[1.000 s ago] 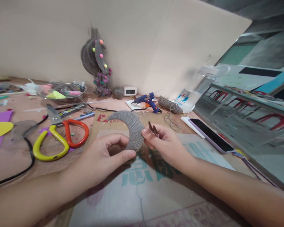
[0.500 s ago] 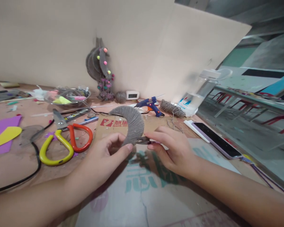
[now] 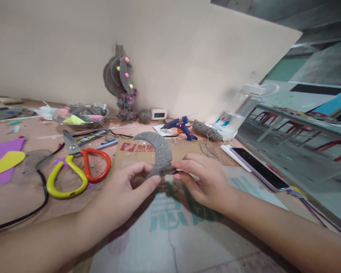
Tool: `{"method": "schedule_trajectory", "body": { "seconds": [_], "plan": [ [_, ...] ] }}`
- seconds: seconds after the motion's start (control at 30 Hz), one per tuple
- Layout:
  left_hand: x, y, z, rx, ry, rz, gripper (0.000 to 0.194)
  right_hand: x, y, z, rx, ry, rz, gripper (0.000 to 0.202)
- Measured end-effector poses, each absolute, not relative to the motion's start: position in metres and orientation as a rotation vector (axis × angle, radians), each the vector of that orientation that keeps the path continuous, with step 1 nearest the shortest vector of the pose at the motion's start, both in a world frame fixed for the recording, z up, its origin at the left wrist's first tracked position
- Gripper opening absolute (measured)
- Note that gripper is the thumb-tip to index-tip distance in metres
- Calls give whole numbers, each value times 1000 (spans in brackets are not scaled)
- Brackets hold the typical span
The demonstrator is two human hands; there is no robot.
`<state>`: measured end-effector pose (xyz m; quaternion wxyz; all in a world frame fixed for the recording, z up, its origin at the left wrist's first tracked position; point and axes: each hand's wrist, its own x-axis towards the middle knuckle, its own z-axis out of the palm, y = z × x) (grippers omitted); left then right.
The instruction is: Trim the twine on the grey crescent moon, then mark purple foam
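Observation:
Above the printed cardboard is a crescent moon shape wrapped in grey yarn, its upper tip curving to the left. My left hand is closed on its lower end, thumb in front and fingers behind. At its right side my right hand pinches a short, dark grey piece between thumb and forefinger. That piece lies against the lower right edge of the crescent; whether it is fixed there I cannot tell. The fingertips hide part of it.
Scissors with yellow and red handles lie left, beside a black cable. Behind are a blue glue gun, a grey yarn skein, a bowl of supplies and a decorated moon hanging. A phone lies right.
The crescent has dropped slightly and tilted. My right hand has moved a little left, bringing the dark grey piece closer against the crescent's edge.

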<state>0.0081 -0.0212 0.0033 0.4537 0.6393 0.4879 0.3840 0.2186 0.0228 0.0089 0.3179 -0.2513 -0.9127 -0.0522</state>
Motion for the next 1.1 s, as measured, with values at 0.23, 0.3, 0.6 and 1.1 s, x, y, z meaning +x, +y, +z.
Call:
{"method": "schedule_trajectory", "body": {
  "seconds": [0.23, 0.3, 0.6, 1.1],
  "plan": [
    [8, -20, 2, 1594, 1137, 995, 15, 218, 22, 11, -662, -2395, -106, 13],
    [9, -20, 2, 1596, 1151, 1011, 14, 218, 21, 11, -663, -2398, -85, 13],
    [7, -21, 0, 1665, 1170, 1050, 14, 219, 23, 14, -647, -2423, -80, 14],
    [9, -21, 2, 1672, 1176, 983, 16, 221, 25, 8, -621, -2379, -58, 11]
  ]
}}
